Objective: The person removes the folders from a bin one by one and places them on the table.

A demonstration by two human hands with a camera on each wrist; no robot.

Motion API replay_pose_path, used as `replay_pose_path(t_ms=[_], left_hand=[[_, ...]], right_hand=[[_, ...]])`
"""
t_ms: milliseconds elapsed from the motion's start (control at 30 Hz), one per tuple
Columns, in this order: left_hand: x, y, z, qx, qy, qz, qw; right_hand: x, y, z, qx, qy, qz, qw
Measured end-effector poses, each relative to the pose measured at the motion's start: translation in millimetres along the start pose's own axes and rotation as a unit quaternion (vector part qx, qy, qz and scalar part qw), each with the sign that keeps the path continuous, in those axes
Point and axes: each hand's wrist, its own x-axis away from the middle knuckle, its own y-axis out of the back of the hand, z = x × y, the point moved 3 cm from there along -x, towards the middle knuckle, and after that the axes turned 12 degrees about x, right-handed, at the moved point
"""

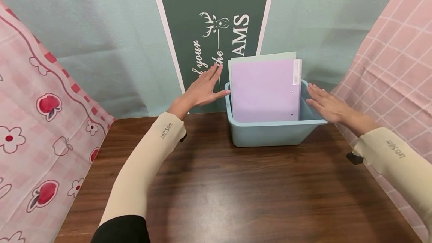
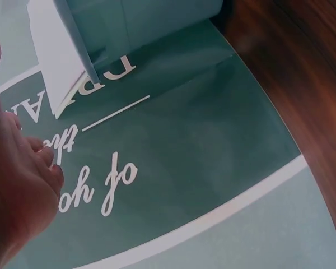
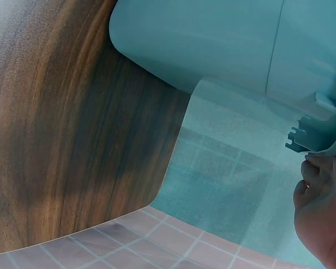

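Observation:
A blue plastic bin (image 1: 270,134) stands at the back of the table with a lilac folder (image 1: 263,89) upright in it. Behind that folder shows the edge of a pale green one (image 1: 270,56). My left hand (image 1: 202,89) is spread beside the bin's left rim, its thumb tip close to the lilac folder's edge. At the other end, my right hand (image 1: 327,105) is held with straight fingers at the right rim. Neither hand grips anything. The right wrist view shows curled-looking fingertips (image 3: 307,182) by the bin's rim.
The brown wooden table (image 1: 216,183) ends at a green hanging cloth (image 1: 101,48) with a dark printed panel. Pink cloths hang on both sides, fruit-patterned (image 1: 44,123) at left and checked (image 1: 398,74) at right, close to the right arm.

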Motion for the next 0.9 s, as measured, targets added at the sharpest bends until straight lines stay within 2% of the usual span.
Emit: replay_pose_path(t_ms=[400, 700, 900], left_hand=[[-25.0, -10.7, -13.5, -0.001, -0.019, -0.002, 0.9998], [-43.2, -18.2, -22.0, -0.009, -0.019, 0.001, 0.9998], [-52.7, -21.9, -28.9, -0.013, -0.012, 0.004, 0.9998]], right_hand=[[1.1, -0.2, 0.2, -0.009, 0.004, -0.011, 1.0], [1.0, -1.9, -0.6, -0.007, 0.0, -0.004, 1.0], [0.8, -2.2, -1.9, -0.011, 0.004, -0.014, 1.0]])
